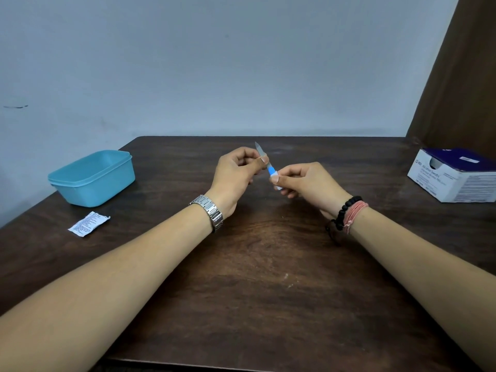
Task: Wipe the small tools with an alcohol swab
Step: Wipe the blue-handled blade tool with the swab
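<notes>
A small tool (270, 167) with a thin metal blade and a blue-and-white handle is held above the middle of the dark wooden table (255, 277). My left hand (236, 178) pinches the blade near its base between thumb and fingers; whether a swab lies under the fingers cannot be seen. My right hand (306, 183) pinches the white end of the handle. The blade tip points up and away from me. A torn white swab wrapper (88, 224) lies flat on the table at the left.
A light blue plastic tub (92, 178) stands open at the table's back left, its inside hidden from here. A blue-and-white swab box (453, 175) sits at the right edge. A wall runs behind the table and a brown curtain (461, 76) hangs at the right.
</notes>
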The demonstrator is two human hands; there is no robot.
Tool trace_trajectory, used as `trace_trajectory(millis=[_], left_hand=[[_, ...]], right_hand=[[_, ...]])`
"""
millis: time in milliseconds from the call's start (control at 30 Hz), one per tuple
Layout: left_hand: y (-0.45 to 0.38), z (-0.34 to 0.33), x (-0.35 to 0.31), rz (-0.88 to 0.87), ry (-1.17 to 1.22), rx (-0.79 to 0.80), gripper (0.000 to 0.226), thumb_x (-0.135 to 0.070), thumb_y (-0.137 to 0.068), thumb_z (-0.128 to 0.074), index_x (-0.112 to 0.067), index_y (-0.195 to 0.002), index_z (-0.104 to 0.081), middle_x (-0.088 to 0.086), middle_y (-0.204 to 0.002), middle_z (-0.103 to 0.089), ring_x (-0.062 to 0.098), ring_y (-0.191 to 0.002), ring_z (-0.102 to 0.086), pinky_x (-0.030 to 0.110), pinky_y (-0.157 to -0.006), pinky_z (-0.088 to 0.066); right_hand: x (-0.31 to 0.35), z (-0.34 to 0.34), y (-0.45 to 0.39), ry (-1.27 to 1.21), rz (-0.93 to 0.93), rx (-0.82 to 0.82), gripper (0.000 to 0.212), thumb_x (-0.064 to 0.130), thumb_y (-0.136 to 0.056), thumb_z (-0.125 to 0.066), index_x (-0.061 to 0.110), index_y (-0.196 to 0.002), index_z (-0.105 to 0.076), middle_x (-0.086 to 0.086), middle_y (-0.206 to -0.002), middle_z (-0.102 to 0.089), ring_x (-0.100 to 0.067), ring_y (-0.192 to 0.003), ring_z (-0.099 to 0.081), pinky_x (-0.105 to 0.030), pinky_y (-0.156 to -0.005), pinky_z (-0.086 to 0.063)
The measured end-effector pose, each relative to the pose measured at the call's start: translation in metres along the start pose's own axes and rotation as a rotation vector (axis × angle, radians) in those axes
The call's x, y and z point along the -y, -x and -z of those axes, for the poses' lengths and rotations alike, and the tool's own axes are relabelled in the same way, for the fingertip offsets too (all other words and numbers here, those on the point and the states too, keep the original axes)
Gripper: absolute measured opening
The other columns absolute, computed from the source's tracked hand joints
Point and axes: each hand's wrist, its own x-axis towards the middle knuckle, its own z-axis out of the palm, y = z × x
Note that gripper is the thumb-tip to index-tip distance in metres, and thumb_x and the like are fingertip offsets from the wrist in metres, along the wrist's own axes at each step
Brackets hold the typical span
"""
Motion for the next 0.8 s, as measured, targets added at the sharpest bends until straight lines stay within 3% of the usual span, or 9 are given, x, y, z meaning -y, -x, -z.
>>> trace_trajectory(millis=[200,367,500,700,800], left_hand=[[0.0026,-0.0056,0.0066,0.018,-0.025,0.068,0.006,-0.02,-0.089,-0.071,-0.02,-0.084,-0.067,-0.004,-0.073,-0.063,0.004,-0.072,-0.061,0.016,-0.057,-0.047],[-0.0007,-0.0011,0.0058,0.013,-0.021,0.069,0.005,-0.018,-0.088,-0.072,-0.017,-0.086,-0.068,-0.002,-0.076,-0.065,0.005,-0.073,-0.062,0.018,-0.061,-0.049],[-0.0013,0.0008,0.0049,0.036,-0.01,0.105,0.013,-0.02,-0.089,-0.071,-0.015,-0.1,-0.073,0.003,-0.089,-0.071,0.005,-0.076,-0.063,0.018,-0.063,-0.05],[-0.0018,-0.0002,0.0074,0.057,-0.023,0.097,0.018,-0.024,-0.089,-0.07,-0.012,-0.103,-0.073,-0.001,-0.087,-0.072,0.001,-0.075,-0.062,0.018,-0.063,-0.049],[-0.0027,0.0001,0.0084,0.06,-0.012,0.096,0.02,-0.025,-0.089,-0.07,-0.011,-0.103,-0.072,-0.002,-0.087,-0.072,0.0,-0.074,-0.063,0.018,-0.062,-0.047]], right_hand=[[0.001,0.0018,0.0017,0.022,0.048,-0.07,0.013,0.023,-0.087,-0.073,0.013,-0.093,-0.078,-0.006,-0.086,-0.075,-0.006,-0.071,-0.063,-0.016,-0.063,-0.05],[0.004,0.0008,0.0004,0.016,0.024,-0.033,0.01,0.024,-0.088,-0.072,0.016,-0.091,-0.077,-0.002,-0.085,-0.075,-0.005,-0.075,-0.064,-0.016,-0.063,-0.051],[0.0057,0.0016,0.0008,0.033,0.019,-0.015,0.01,0.024,-0.089,-0.07,0.017,-0.089,-0.078,0.003,-0.079,-0.073,-0.001,-0.07,-0.062,-0.016,-0.063,-0.051],[0.0072,0.002,0.0039,0.006,0.023,0.044,0.017,0.018,-0.094,-0.062,0.019,-0.086,-0.077,-0.005,-0.089,-0.075,-0.007,-0.076,-0.063,-0.019,-0.068,-0.052],[0.0062,0.0037,0.0037,-0.043,-0.003,0.067,0.012,0.021,-0.091,-0.067,0.023,-0.086,-0.077,-0.003,-0.092,-0.076,-0.007,-0.079,-0.064,-0.021,-0.07,-0.052]])
